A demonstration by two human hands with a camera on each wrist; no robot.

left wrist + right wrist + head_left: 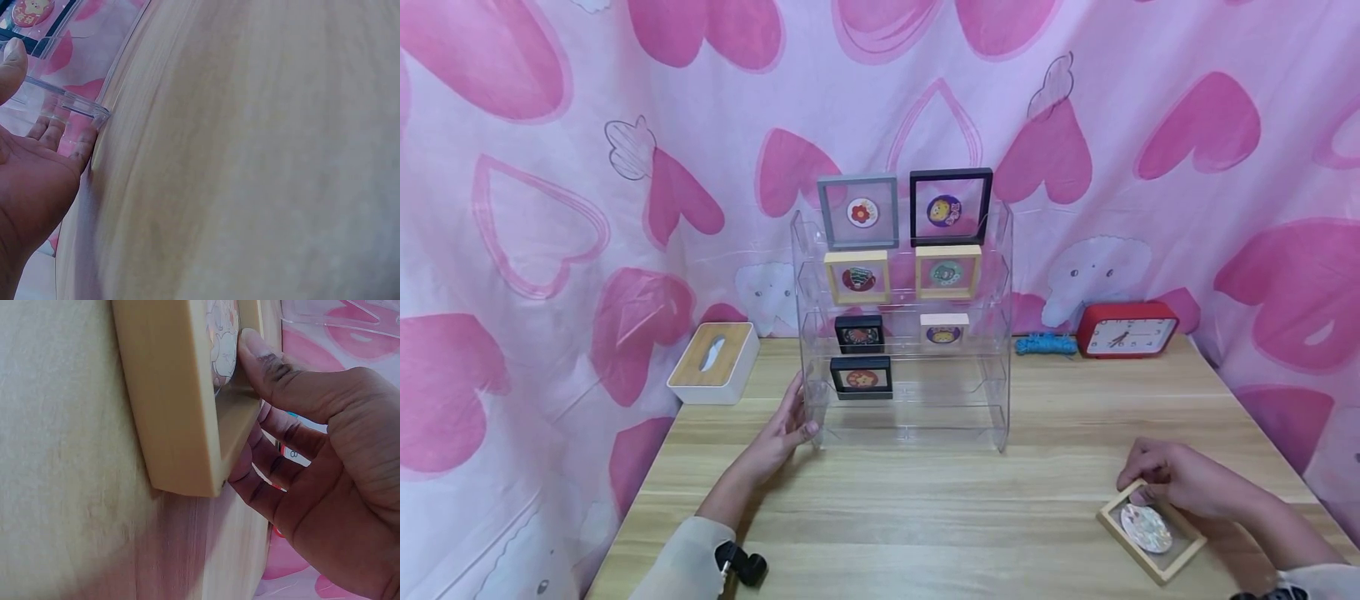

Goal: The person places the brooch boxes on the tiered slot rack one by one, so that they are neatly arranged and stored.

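My right hand pinches a light wooden display frame low over the right of the table. Inside the frame sits a round, shiny pale badge. The right wrist view shows the thumb on the front rim and the other fingers behind the frame. At the lower left side of a clear acrylic display rack is my left hand, its fingers extended along the side panel and the thumb at the front edge. Several framed badges stand on the rack's tiers, among them a black frame on a low tier.
A tissue box with a wooden lid stands left of the rack. Behind and to the right are a bundle of blue cord and a red alarm clock. A pink heart-patterned curtain hangs behind the wooden table.
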